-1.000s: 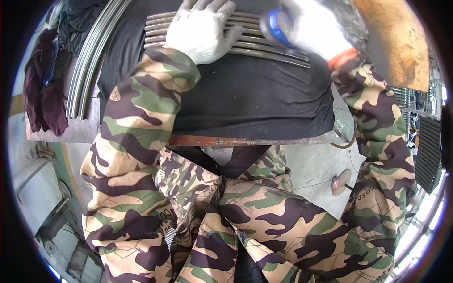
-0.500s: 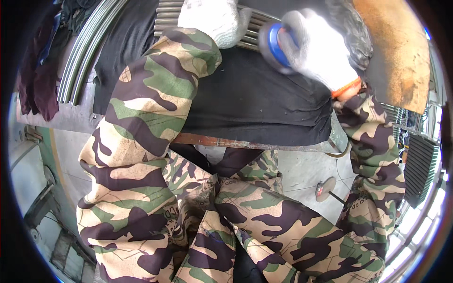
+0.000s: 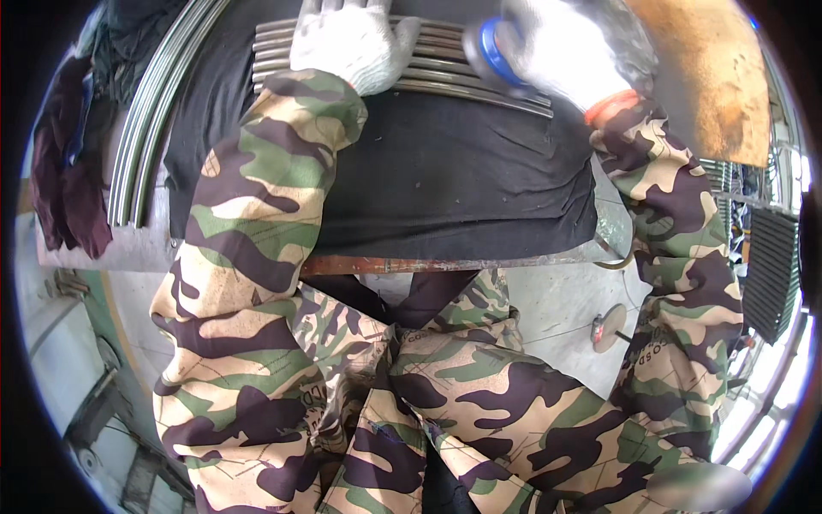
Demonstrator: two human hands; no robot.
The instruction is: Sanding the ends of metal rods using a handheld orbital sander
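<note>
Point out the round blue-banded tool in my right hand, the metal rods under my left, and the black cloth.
Blue-banded tool (image 3: pixel 490 44), head view: on its blue band.
Metal rods (image 3: pixel 441 74), head view: one rod's exposed mid-length.
Black cloth (image 3: pixel 462 188), head view: its bare front stretch.

Dark printed capitals (image 3: pixel 654 349) stand on the camouflage right sleeve (image 3: pixel 676 193), on the wearer's side of the worktop's (image 3: pixel 394 264) near right corner. Fold-broken lettering marks the left sleeve (image 3: pixel 248 214) and lap cloth (image 3: pixel 479 368), below its near edge; only parts are legible.
</note>
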